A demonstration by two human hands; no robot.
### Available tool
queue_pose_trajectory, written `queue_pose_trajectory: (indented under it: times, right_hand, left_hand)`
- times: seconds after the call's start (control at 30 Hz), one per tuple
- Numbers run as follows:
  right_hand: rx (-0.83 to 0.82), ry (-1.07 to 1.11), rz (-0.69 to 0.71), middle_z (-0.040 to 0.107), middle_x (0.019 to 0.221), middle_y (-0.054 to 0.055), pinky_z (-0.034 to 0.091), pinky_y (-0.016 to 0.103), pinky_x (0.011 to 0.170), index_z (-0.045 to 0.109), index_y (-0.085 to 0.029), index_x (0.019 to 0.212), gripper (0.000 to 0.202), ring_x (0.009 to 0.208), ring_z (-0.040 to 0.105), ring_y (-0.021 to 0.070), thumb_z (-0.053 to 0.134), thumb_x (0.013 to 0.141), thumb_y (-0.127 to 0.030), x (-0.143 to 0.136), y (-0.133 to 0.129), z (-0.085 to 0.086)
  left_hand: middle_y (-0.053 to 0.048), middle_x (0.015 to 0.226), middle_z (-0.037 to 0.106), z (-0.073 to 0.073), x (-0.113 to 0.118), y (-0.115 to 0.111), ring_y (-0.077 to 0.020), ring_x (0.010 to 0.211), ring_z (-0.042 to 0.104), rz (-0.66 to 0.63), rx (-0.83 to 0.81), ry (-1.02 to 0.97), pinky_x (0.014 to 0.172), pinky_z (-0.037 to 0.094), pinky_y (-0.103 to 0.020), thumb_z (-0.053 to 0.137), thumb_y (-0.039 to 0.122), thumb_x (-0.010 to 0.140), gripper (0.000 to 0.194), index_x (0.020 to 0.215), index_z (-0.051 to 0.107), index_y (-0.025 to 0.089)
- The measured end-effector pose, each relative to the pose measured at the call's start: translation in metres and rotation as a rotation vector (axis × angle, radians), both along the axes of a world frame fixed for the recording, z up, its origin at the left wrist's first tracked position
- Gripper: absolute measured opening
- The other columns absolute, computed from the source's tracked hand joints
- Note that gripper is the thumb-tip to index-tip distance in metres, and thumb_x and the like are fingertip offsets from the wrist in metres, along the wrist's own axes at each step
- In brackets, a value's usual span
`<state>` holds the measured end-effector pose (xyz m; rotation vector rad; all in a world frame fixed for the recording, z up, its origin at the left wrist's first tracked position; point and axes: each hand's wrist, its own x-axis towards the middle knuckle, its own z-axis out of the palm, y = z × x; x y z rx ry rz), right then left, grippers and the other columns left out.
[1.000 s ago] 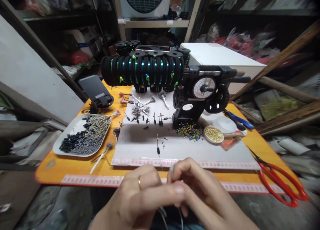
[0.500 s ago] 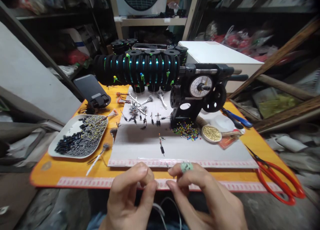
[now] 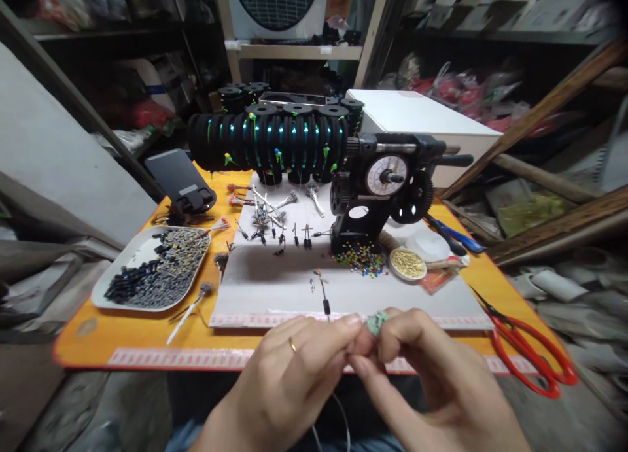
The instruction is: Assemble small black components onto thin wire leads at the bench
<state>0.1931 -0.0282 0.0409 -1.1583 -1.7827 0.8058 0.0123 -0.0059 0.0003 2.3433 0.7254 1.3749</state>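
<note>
Orange table [image 3: 147,329]: red scissors [image 3: 505,322] near right hand [image 3: 434,370], tray [image 3: 131,248], black machine [image 3: 362,159] beyond.

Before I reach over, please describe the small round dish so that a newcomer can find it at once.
On the orange table, find the black machine with the white dial. At its base lies a pile of multicoloured bits; the dish sits just right of them. Unlike the pile, it holds only gold-coloured pieces inside a pale rim.
</note>
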Motion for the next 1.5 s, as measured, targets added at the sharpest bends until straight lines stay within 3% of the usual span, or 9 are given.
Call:
queue_pose_trajectory:
  times: [0.07, 0.33, 0.5, 0.7, 0.83, 0.9, 1.07, 1.17, 1.5]
  right_hand:
    - [-0.016, -0.029, 0.030, 0.056, 0.075, -0.006, 0.050, 0.018, 0.058, 0.046, -0.026, 0.084, 0.022, 0.064, 0.060, 0.0091, 0.056, 0.090, -0.008, 0.003, 0.005, 0.007]
    - [-0.178, -0.074, 0.167, 0.056, 0.083, -0.003, 0.053, 0.023, 0.065, 0.050, -0.025, 0.089, 0.016, 0.073, 0.062, 0.0116, 0.055, 0.091, -0.009, 0.009, 0.020, 0.018]
    - [-0.239, 0.105, 0.166, 0.060, 0.088, -0.002, 0.056, 0.023, 0.070, 0.051, -0.026, 0.093, 0.014, 0.079, 0.064, 0.0120, 0.056, 0.094, -0.013, 0.002, 0.021, 0.012]
    - [0.031, 0.413, -0.023, 0.066, 0.092, -0.002, 0.059, 0.023, 0.080, 0.058, -0.031, 0.102, 0.034, 0.088, 0.068, 0.0125, 0.063, 0.087, -0.001, -0.020, 0.014, -0.007]
    - [0.385, 0.044, 0.032, 0.072, 0.101, 0.004, 0.057, 0.030, 0.086, 0.058, -0.027, 0.121, 0.052, 0.099, 0.068, 0.0182, 0.056, 0.084, 0.010, -0.018, 0.014, -0.013]
    - [0.461, -0.167, 0.105, 0.072, 0.102, 0.009, 0.056, 0.033, 0.088, 0.056, -0.020, 0.127, 0.051, 0.101, 0.068, 0.0204, 0.054, 0.086, 0.009, -0.013, 0.016, -0.013]
    - [0.471, -0.389, 0.104, 0.071, 0.093, 0.010, 0.055, 0.036, 0.079, 0.053, -0.016, 0.123, 0.037, 0.087, 0.066, 0.0227, 0.055, 0.090, 0.001, -0.005, 0.018, -0.012]
    - [0.510, -0.337, 0.090, 0.069, 0.087, 0.008, 0.054, 0.032, 0.070, 0.054, -0.016, 0.114, 0.031, 0.081, 0.064, 0.0209, 0.057, 0.089, 0.002, -0.004, 0.018, -0.010]
    - [0.543, -0.222, 0.022, 0.066, 0.084, 0.005, 0.054, 0.027, 0.070, 0.054, -0.016, 0.106, 0.033, 0.079, 0.066, 0.0176, 0.058, 0.083, 0.008, 0.000, 0.018, -0.012]
  left_hand:
    - [-0.010, 0.099, 0.079, 0.004, -0.003, 0.007, -0.0191, 0.078, 0.073, -0.023, 0.061, 0.019, 0.074, 0.059, -0.031, 0.058, 0.004, 0.092, 0.059, 0.146, 0.037, 0.015]
    - [-0.009, 0.097, 0.078, 0.019, -0.024, 0.020, -0.0159, 0.079, 0.070, -0.060, 0.123, 0.194, 0.070, 0.057, -0.027, 0.053, 0.002, 0.094, 0.036, 0.127, 0.060, 0.015]
    - [-0.009, 0.084, 0.075, 0.022, -0.019, 0.015, -0.0161, 0.073, 0.069, 0.012, 0.028, 0.046, 0.066, 0.058, -0.026, 0.057, 0.004, 0.092, 0.018, 0.103, 0.067, 0.014]
    - [-0.004, 0.074, 0.065, 0.017, -0.012, 0.007, -0.0125, 0.066, 0.062, 0.147, -0.120, -0.147, 0.057, 0.051, -0.021, 0.063, -0.004, 0.083, 0.021, 0.095, 0.069, 0.012]
    - [-0.002, 0.074, 0.063, 0.019, -0.013, 0.004, -0.0127, 0.066, 0.060, 0.200, -0.143, -0.141, 0.057, 0.050, -0.022, 0.064, -0.004, 0.083, 0.022, 0.095, 0.069, 0.014]
    - [-0.001, 0.073, 0.063, 0.021, -0.014, 0.003, -0.0124, 0.066, 0.059, 0.206, -0.158, -0.122, 0.057, 0.050, -0.022, 0.063, -0.005, 0.083, 0.022, 0.094, 0.069, 0.014]
    - [-0.001, 0.074, 0.062, 0.021, -0.016, 0.001, -0.0117, 0.068, 0.058, 0.201, -0.188, -0.089, 0.059, 0.049, -0.021, 0.061, -0.005, 0.085, 0.021, 0.092, 0.067, 0.014]
    - [-0.001, 0.076, 0.061, 0.020, -0.018, 0.000, -0.0104, 0.069, 0.057, 0.209, -0.220, -0.084, 0.062, 0.048, -0.020, 0.060, -0.006, 0.085, 0.022, 0.091, 0.066, 0.014]
    - [-0.003, 0.080, 0.064, 0.024, -0.022, 0.004, -0.0105, 0.072, 0.061, 0.212, -0.269, -0.073, 0.062, 0.048, -0.019, 0.059, -0.002, 0.087, 0.017, 0.089, 0.065, 0.014]
